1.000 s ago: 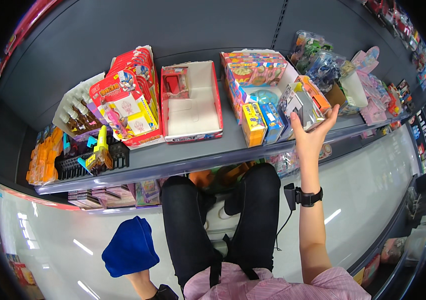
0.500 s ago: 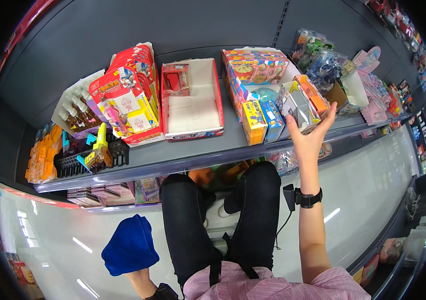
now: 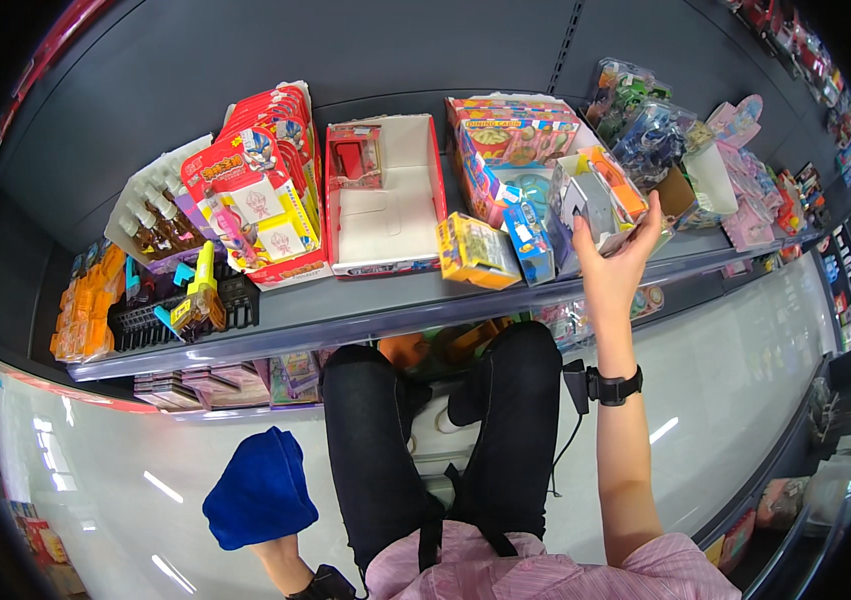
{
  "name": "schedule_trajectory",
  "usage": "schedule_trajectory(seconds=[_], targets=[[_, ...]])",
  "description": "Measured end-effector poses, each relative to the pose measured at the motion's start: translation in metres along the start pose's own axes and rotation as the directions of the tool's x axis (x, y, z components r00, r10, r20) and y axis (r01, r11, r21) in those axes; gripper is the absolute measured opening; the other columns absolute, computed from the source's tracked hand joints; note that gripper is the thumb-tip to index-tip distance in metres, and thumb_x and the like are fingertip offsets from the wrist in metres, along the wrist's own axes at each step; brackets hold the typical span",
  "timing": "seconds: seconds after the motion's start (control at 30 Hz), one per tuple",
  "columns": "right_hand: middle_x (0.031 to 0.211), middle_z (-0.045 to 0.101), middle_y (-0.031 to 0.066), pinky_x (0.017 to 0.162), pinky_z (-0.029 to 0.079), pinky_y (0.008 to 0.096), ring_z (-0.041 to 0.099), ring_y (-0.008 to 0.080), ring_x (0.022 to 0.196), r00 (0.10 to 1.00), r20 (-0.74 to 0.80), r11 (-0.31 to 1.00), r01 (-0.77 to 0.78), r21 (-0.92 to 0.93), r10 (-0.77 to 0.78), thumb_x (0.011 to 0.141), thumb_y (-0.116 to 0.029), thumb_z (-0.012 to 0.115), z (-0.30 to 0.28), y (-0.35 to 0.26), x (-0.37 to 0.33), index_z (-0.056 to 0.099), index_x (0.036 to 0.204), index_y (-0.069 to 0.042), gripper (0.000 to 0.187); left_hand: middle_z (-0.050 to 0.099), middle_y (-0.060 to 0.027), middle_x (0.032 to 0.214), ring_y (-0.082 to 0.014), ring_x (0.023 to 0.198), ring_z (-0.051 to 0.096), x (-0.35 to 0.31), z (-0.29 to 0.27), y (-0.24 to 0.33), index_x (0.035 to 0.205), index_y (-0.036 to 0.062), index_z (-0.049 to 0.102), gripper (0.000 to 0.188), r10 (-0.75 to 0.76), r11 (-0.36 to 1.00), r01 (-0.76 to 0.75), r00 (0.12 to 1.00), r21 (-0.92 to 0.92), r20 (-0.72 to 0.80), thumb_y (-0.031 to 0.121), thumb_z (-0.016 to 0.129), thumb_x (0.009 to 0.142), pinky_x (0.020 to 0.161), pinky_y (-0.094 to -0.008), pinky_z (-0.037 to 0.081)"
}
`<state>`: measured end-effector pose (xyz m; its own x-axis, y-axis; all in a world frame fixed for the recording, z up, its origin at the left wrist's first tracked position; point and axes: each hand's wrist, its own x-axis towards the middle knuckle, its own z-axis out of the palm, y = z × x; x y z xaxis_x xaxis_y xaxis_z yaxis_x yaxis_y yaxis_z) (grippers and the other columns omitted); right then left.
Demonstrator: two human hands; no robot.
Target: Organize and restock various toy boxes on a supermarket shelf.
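Note:
My right hand [image 3: 618,262] grips small toy boxes near the shelf's front edge, thumb on the left and fingers on the right. In that grip are a grey-and-white box [image 3: 584,198] and an orange box [image 3: 622,182]. Left of them a blue box [image 3: 530,242] leans, slightly tilted. Beside it a yellow box [image 3: 478,252] tips over to the left. Low at the left, away from the shelf, my left hand [image 3: 276,550] is closed on a dark blue cloth [image 3: 261,490], which covers its fingers.
A red-edged white tray [image 3: 438,190] with one small red box stands left of the yellow box. Further left are red toy cards [image 3: 246,160] and a black basket [image 3: 238,300]. Behind my right hand stand pink boxes [image 3: 516,140] and clear-packed toys [image 3: 651,140]. The shelf edge [image 3: 346,335] runs in front.
The boxes in my right hand have shifted slightly left. The yellow box has tipped and slid left, and the blue box has tilted left. My left hand and the cloth have stayed nearly still.

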<state>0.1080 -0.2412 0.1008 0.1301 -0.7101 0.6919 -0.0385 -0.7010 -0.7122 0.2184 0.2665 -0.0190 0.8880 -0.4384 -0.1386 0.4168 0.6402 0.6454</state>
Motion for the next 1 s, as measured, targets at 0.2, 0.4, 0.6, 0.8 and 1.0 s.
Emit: schedule_trajectory(seconds=[0.2,0.4,0.6,0.8,1.0], targets=[[0.14,0.04,0.0191,0.106,0.037,0.037,0.045,0.0255,0.125,0.991,-0.134,0.99,-0.004,0.143,0.024,0.08,-0.012,0.08,-0.014,-0.003,0.02,0.026,0.145,-0.001,0.085,0.035,-0.0169,0.154,-0.0348,0.142,0.032,0.001,0.0,-0.002,0.149,0.0007,0.032,0.068,0.0,1.0,0.0,1.0,-0.017,0.011,0.05,0.036,0.102,0.121,-0.0482,0.017],[0.129,0.048,0.0175,0.093,0.047,0.0338,0.056,0.0226,0.11,0.886,-0.453,0.991,0.051,-0.122,-0.102,0.085,-0.017,0.078,-0.078,0.034,0.051,0.032,0.139,0.001,0.073,0.035,-0.019,0.154,-0.0363,0.142,0.033,0.003,0.013,0.001,0.148,-0.0025,0.032,0.066,0.029,1.0,-0.029,0.998,-0.01,0.055,0.046,0.034,0.103,0.121,-0.0492,0.018],[0.128,0.048,0.0173,0.095,0.046,0.0355,0.054,0.0232,0.113,0.818,-0.567,0.972,-0.047,-0.231,-0.095,0.083,-0.017,0.079,-0.137,0.094,0.03,0.028,0.141,0.002,0.08,0.037,-0.0195,0.153,-0.0363,0.142,0.033,0.005,-0.003,-0.002,0.147,-0.0031,0.033,0.065,0.06,0.995,-0.058,0.998,0.083,-0.011,0.045,0.035,0.103,0.121,-0.0493,0.018],[0.14,0.039,0.0228,0.107,0.038,0.0384,0.046,0.0286,0.126,0.911,-0.399,0.993,-0.117,0.002,0.108,0.082,-0.011,0.079,-0.128,0.139,0.008,0.02,0.144,0.002,0.087,0.035,-0.0178,0.154,-0.0348,0.142,0.033,0.005,0.007,0.001,0.148,-0.0015,0.033,0.063,0.008,1.0,-0.01,0.987,0.011,0.163,0.044,0.035,0.103,0.121,-0.0488,0.018],[0.147,0.031,0.027,0.11,0.034,0.0416,0.038,0.0338,0.135,0.946,-0.297,0.958,-0.198,-0.208,0.131,0.078,-0.022,0.083,-0.118,0.146,0.007,0.017,0.148,0.003,0.099,0.034,-0.0165,0.155,-0.0336,0.143,0.032,0.003,0.019,0.0,0.149,0.0,0.032,0.064,-0.015,1.0,0.013,0.986,0.014,0.167,0.044,0.036,0.104,0.121,-0.048,0.017]])
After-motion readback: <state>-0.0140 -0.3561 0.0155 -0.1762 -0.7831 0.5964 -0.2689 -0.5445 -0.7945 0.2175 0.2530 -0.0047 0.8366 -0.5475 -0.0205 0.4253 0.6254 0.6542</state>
